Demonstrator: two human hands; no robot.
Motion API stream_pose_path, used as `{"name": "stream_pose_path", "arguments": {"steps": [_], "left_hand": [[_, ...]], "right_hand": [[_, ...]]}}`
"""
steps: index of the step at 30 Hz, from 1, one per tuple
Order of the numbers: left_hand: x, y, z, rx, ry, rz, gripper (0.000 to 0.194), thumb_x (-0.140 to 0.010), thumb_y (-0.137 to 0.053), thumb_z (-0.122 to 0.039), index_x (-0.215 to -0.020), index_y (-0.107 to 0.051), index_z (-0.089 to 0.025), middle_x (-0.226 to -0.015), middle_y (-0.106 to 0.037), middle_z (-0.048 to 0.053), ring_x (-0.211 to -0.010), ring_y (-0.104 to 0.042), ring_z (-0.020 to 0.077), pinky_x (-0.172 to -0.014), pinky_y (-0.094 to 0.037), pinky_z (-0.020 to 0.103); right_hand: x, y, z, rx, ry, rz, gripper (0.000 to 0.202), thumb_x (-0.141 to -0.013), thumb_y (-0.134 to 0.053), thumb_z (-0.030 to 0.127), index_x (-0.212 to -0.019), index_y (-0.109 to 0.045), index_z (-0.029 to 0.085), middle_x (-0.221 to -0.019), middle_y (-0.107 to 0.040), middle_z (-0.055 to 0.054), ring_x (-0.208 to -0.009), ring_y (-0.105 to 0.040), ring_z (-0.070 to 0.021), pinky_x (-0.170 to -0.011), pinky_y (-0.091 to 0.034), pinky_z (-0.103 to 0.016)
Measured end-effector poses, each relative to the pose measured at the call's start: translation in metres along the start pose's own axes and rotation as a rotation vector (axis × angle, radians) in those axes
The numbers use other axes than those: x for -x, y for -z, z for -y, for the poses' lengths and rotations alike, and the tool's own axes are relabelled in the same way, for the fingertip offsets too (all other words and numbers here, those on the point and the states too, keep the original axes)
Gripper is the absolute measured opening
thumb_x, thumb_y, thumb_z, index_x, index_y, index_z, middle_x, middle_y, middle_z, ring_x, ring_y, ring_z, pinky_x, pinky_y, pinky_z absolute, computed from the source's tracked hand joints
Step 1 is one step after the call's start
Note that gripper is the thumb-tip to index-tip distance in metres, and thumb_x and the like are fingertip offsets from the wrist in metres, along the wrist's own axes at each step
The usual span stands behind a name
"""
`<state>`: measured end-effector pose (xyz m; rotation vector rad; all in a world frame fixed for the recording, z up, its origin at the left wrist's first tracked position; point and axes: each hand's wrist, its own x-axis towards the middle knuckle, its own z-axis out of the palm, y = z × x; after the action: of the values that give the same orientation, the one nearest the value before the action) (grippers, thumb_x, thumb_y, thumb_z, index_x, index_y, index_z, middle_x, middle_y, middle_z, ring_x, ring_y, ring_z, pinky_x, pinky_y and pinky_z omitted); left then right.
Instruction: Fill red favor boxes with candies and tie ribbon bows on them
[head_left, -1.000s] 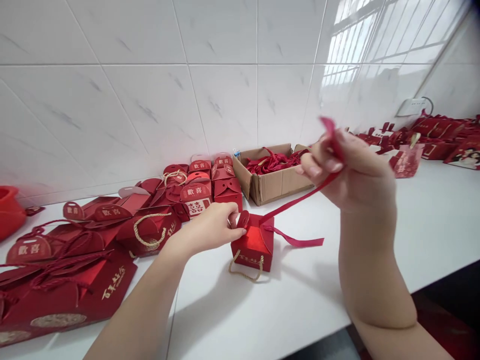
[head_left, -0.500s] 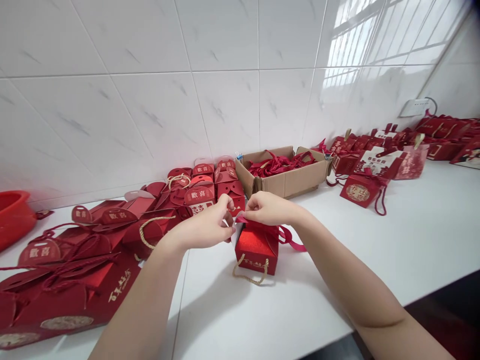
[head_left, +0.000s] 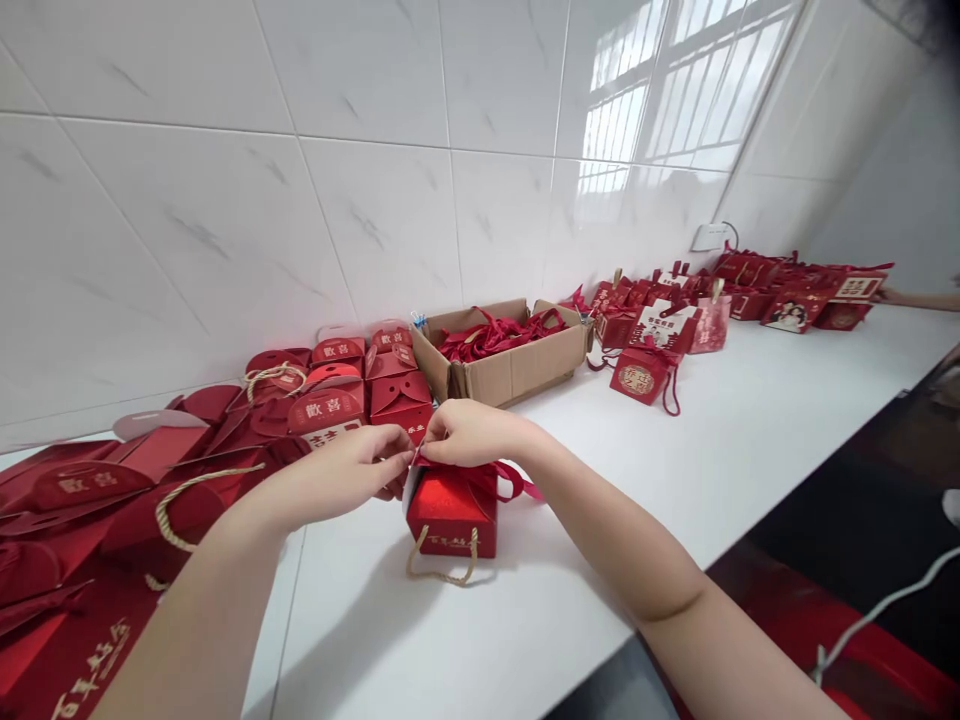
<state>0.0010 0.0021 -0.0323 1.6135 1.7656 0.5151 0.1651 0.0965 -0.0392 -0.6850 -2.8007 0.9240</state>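
Red box (head_left: 454, 505) (standing upright) has both hands (head_left: 358, 465) (head_left: 476, 434) at its top.

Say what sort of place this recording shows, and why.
Probably a small packing workspace: a long white table bearing many red gift boxes, plus an open cardboard box full of red ribbons.

Tiled wall (head_left: 390, 200), 12 o'clock; window reflection (head_left: 622, 110) on its tiles, 1 o'clock; white wall fitting (head_left: 707, 237), 2 o'clock; white cable (head_left: 900, 594), 4 o'clock.

The right hand (head_left: 474, 436) partly hides the small red box (head_left: 452, 503), and the left edge crops the large red box (head_left: 49, 650).
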Motion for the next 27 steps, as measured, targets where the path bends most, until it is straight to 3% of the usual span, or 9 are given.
{"name": "stream_pose_path", "arguments": {"steps": [5, 8, 11, 14, 16, 19, 21, 25, 27], "left_hand": [[-0.003, -0.002, -0.004, -0.011, -0.013, -0.014, 0.025, -0.075, -0.058, -0.043, -0.070, -0.054, -0.019, -0.068, -0.063, 0.002, -0.069, -0.062, 0.0213, -0.067, -0.053, 0.035], [-0.001, 0.001, -0.013, 0.092, -0.025, -0.062, 0.022, -0.071, -0.063, -0.039, -0.067, -0.054, -0.019, -0.070, -0.064, 0.003, -0.072, -0.063, 0.0215, -0.071, -0.055, 0.035], [0.004, 0.011, -0.014, 0.352, -0.080, -0.197, 0.020, -0.069, -0.069, -0.036, -0.072, -0.059, -0.019, -0.072, -0.066, 0.002, -0.075, -0.066, 0.0212, -0.067, -0.056, 0.030], [0.012, 0.026, -0.007, 0.658, -0.266, -0.384, 0.014, -0.069, -0.071, -0.026, -0.079, -0.064, -0.020, -0.079, -0.071, 0.001, -0.077, -0.067, 0.0199, -0.064, -0.058, 0.026], [0.020, 0.034, -0.004, 0.803, -0.362, -0.498, 0.008, -0.073, -0.065, -0.017, -0.080, -0.065, -0.019, -0.080, -0.072, 0.001, -0.075, -0.067, 0.0183, -0.059, -0.058, 0.024], [0.035, 0.040, -0.008, 0.903, -0.412, -0.609, 0.012, -0.077, -0.055, -0.007, -0.079, -0.062, -0.017, -0.075, -0.072, 0.001, -0.072, -0.068, 0.0163, -0.054, -0.056, 0.022], [0.044, 0.039, -0.017, 0.942, -0.459, -0.663, 0.014, -0.076, -0.053, -0.004, -0.077, -0.061, -0.015, -0.072, -0.071, 0.001, -0.072, -0.068, 0.0171, -0.055, -0.056, 0.024], [0.057, 0.032, -0.031, 0.903, -0.476, -0.737, 0.012, -0.077, -0.052, -0.006, -0.073, -0.060, -0.014, -0.076, -0.072, 0.006, -0.072, -0.068, 0.0214, -0.049, -0.053, 0.026], [0.062, 0.029, -0.034, 0.855, -0.474, -0.751, 0.013, -0.077, -0.053, -0.008, -0.071, -0.061, -0.015, -0.078, -0.072, 0.007, -0.070, -0.069, 0.0207, -0.048, -0.053, 0.025]], "right_hand": [[-0.002, 0.001, 0.000, 0.029, 0.004, 0.005, 0.026, -0.079, -0.047, 0.031, -0.056, -0.042, 0.019, -0.055, -0.043, 0.003, -0.052, -0.037, -0.0099, -0.046, -0.030, -0.025], [0.002, 0.006, 0.000, 0.011, 0.018, 0.019, 0.025, -0.081, -0.048, 0.037, -0.064, -0.053, 0.018, -0.064, -0.055, 0.001, -0.057, -0.045, -0.0117, -0.049, -0.034, -0.025], [0.014, 0.019, -0.002, -0.025, 0.031, 0.027, 0.030, -0.081, -0.053, 0.046, -0.084, -0.063, 0.019, -0.089, -0.065, -0.003, -0.074, -0.057, -0.0153, -0.058, -0.041, -0.025], [0.030, 0.035, -0.009, 0.020, 0.049, 0.051, 0.061, -0.065, -0.070, 0.059, -0.111, -0.059, 0.020, -0.118, -0.061, -0.008, -0.102, -0.057, -0.0231, -0.075, -0.045, -0.027], [0.038, 0.041, -0.017, 0.097, 0.039, 0.107, 0.085, -0.053, -0.079, 0.057, -0.125, -0.051, 0.021, -0.129, -0.055, -0.010, -0.115, -0.052, -0.0274, -0.085, -0.044, -0.030], [0.039, 0.042, -0.025, 0.152, 0.012, 0.198, 0.096, -0.054, -0.081, 0.048, -0.138, -0.040, 0.023, -0.139, -0.048, -0.009, -0.123, -0.048, -0.0281, -0.091, -0.042, -0.031], [0.035, 0.038, -0.025, 0.140, -0.004, 0.244, 0.095, -0.057, -0.080, 0.044, -0.140, -0.038, 0.025, -0.141, -0.047, -0.007, -0.121, -0.050, -0.0279, -0.089, -0.043, -0.030], [0.025, 0.026, -0.015, 0.107, 0.035, 0.349, 0.074, -0.061, -0.077, 0.035, -0.129, -0.050, 0.024, -0.124, -0.061, -0.005, -0.106, -0.060, -0.0261, -0.077, -0.047, -0.029], [0.022, 0.023, -0.013, 0.115, 0.057, 0.344, 0.075, -0.063, -0.076, 0.033, -0.132, -0.049, 0.023, -0.130, -0.058, -0.006, -0.112, -0.058, -0.0270, -0.082, -0.047, -0.029]]}}
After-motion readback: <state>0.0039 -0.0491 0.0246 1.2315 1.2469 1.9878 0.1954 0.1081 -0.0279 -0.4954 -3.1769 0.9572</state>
